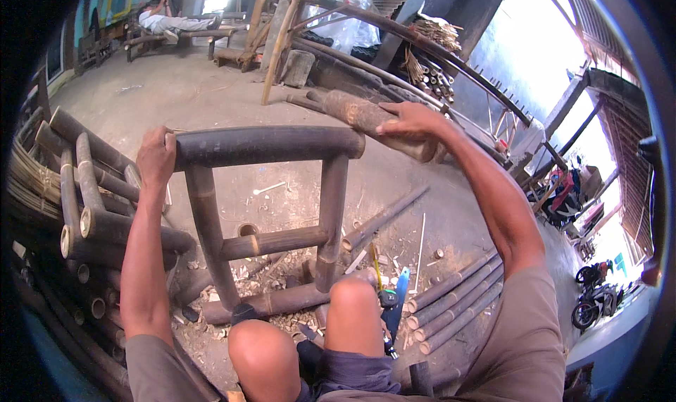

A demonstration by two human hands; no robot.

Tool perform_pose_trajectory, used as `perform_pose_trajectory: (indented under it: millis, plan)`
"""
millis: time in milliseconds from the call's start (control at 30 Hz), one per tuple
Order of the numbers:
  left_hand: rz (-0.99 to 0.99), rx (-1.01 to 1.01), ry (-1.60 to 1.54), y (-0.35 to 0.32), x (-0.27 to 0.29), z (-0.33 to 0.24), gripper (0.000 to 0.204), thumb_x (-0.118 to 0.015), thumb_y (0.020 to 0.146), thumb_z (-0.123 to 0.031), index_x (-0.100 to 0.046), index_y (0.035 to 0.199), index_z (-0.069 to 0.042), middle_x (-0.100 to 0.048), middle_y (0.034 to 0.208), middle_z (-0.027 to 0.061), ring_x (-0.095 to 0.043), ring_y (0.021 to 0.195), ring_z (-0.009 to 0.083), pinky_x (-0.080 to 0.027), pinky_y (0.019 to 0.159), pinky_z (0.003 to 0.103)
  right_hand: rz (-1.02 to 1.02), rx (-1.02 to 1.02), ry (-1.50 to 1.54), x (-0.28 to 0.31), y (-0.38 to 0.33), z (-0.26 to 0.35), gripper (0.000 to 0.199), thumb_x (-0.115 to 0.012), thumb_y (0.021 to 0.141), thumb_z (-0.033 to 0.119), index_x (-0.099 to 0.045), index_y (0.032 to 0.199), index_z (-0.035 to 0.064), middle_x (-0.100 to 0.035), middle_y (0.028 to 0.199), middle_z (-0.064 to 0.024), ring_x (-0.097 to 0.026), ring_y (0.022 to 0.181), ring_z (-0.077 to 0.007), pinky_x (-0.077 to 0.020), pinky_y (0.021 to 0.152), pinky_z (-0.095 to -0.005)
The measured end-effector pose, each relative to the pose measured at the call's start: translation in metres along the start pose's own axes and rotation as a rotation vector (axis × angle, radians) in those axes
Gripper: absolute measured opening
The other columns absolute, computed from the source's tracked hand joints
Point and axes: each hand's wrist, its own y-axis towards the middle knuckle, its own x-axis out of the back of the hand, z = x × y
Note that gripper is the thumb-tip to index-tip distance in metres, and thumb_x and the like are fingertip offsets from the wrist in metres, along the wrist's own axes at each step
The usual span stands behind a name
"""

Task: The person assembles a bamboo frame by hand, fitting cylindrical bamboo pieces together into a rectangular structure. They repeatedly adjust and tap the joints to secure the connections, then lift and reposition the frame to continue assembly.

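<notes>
In front of me stands a frame of dark bamboo (pixel 271 144): a thick top bar, two uprights, a thinner cross rung and a thick bottom bar near my feet. My left hand (pixel 156 155) is closed round the left end of the top bar. My right hand (pixel 412 122) grips a thick, rough wooden block (pixel 355 113), club-like in shape, raised beyond the bar's right end. Whether the block has a separate handle is hidden by the hand. The block appears apart from the frame.
Bamboo pieces (pixel 127 227) are stacked at left. Cut poles (pixel 458 296) lie at right. Near my knee are a tape measure (pixel 388 298) and a blue strip-like tool (pixel 402 289). Wood chips litter the floor. A person (pixel 172 21) reclines on a far bench; motorcycles (pixel 595 307) stand at right.
</notes>
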Motion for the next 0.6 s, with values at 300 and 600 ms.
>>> perform_pose_trajectory:
  millis: [300, 600]
  plan:
    - [-0.014, -0.032, -0.007, -0.001, 0.005, -0.005, 0.019, -0.057, 0.092, -0.024, -0.069, 0.097, -0.009, -0.07, 0.096, 0.0165, -0.067, 0.095, 0.0365, -0.054, 0.083, 0.048, -0.187, 0.009, 0.15, -0.043, -0.03, -0.016, 0.091, -0.066, 0.084, 0.066, -0.043, 0.155, 0.0128, -0.062, 0.131, -0.0345, -0.062, 0.121, -0.0472, -0.0475, 0.105, -0.0493]
    - [0.077, 0.017, -0.085, 0.004, 0.035, -0.007, 0.026, -0.06, 0.089, -0.03, -0.075, 0.096, -0.009, -0.072, 0.092, 0.0179, -0.07, 0.092, 0.0371, -0.055, 0.082, 0.046, -0.442, -0.749, 0.682, -0.351, -0.246, 0.067, 0.078, -0.075, 0.088, 0.035, -0.043, 0.147, -0.0051, -0.058, 0.136, -0.0293, -0.056, 0.129, -0.0402, -0.0437, 0.109, -0.0466]
